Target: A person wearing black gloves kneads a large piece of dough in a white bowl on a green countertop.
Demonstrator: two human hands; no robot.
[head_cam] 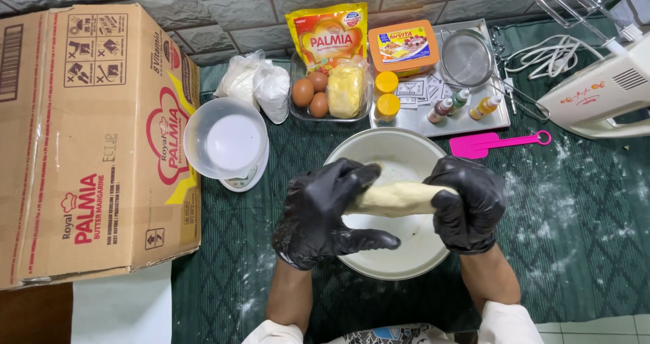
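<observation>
Dough [396, 199] lies as a pale log between your two gloved hands, held above the metal bowl [399, 147] in the middle of the green mat [575, 235]. Your left hand [325, 212] takes the left end: the palm faces the log, the fingers [369, 239] are spread, the upper ones curl over the top of the dough and one long finger points to the right under it. Your right hand [467, 205] closes around the right end like a fist, fingers pressed together and wrapped on the dough, so this end is hidden inside the glove. Both forearms come up from the near edge of the mat, almost parallel, wrists bent a little inward.

Just left of the bowl stands a white scale [227, 144] with a round white dish on it, and a big carton [95, 141] covers the left edge. Behind the bowl, a glass dish holds eggs [310, 93]. A steel tray [474, 117] with small bottles and a sieve is near the far edge. A pink spatula [497, 143] lies beside the tray, and a white hand mixer [596, 93] is at the far right corner.
</observation>
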